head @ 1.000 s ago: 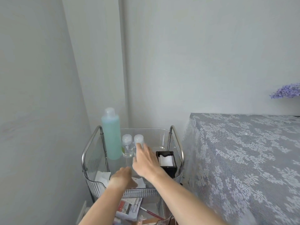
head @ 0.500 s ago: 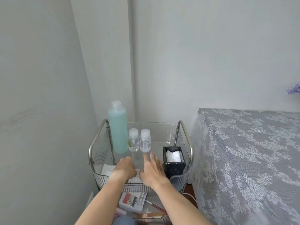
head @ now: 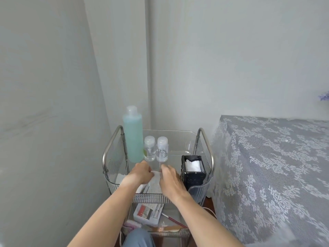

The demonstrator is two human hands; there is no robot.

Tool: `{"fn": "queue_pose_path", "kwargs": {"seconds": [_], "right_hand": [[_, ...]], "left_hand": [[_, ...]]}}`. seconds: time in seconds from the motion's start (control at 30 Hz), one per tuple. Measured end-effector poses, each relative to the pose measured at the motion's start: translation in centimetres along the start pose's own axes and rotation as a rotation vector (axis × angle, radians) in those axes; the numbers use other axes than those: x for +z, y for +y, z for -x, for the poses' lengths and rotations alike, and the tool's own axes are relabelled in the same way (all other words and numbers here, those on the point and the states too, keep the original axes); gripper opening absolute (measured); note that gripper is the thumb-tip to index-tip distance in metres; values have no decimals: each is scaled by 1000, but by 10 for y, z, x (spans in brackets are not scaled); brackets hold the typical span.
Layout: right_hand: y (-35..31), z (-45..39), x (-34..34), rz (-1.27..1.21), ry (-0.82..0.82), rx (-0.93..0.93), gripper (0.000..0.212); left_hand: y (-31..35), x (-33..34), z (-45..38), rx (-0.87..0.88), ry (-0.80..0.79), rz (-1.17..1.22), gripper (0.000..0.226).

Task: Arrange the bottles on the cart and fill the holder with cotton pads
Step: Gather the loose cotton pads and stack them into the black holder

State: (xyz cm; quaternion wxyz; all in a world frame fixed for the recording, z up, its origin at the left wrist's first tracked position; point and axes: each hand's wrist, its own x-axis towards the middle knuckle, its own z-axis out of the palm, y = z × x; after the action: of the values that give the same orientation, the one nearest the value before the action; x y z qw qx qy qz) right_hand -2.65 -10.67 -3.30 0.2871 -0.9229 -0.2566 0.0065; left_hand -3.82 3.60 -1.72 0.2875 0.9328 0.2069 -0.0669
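Pale walls meet in a corner behind a clear-walled cart [head: 185, 138] whose top tray holds the work. At the tray's near edge, a white cotton pad [head: 156, 177] lies between two hands: the left hand [head: 140, 172] at its 9 o'clock and the right hand [head: 170, 179] at its 3 o'clock, both with fingers curled onto it. More white pads [head: 120, 178] show at 9 o'clock of the left hand. At 3 o'clock of the right hand stands one black holder [head: 193, 171], upright against the tray's right wall, white pads visible inside. Three bottles stand at 12 o'clock of the hands: one tall green bottle [head: 133, 138] and two small clear bottles [head: 155, 149], side by side. Tray floor behind the holder is open. A lace-covered table [head: 276, 166] borders the cart at 3 o'clock; a boxed kit [head: 148, 213] lies on the lower shelf.
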Motion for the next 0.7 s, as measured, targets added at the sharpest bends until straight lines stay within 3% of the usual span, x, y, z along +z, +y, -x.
{"fn": "queue_pose_path", "kwargs": {"seconds": [0.2, 0.43, 0.7], "right_hand": [[-3, 7, -1, -78, 136, -115, 24], [-19, -14, -36, -324, 359, -117, 19], [4, -33, -132, -197, 180, 112, 20]], "left_hand": [[5, -16, 9, 25, 41, 86, 12], [14, -42, 17, 266, 180, 349, 14], [62, -35, 18, 318, 49, 622, 5]]}}
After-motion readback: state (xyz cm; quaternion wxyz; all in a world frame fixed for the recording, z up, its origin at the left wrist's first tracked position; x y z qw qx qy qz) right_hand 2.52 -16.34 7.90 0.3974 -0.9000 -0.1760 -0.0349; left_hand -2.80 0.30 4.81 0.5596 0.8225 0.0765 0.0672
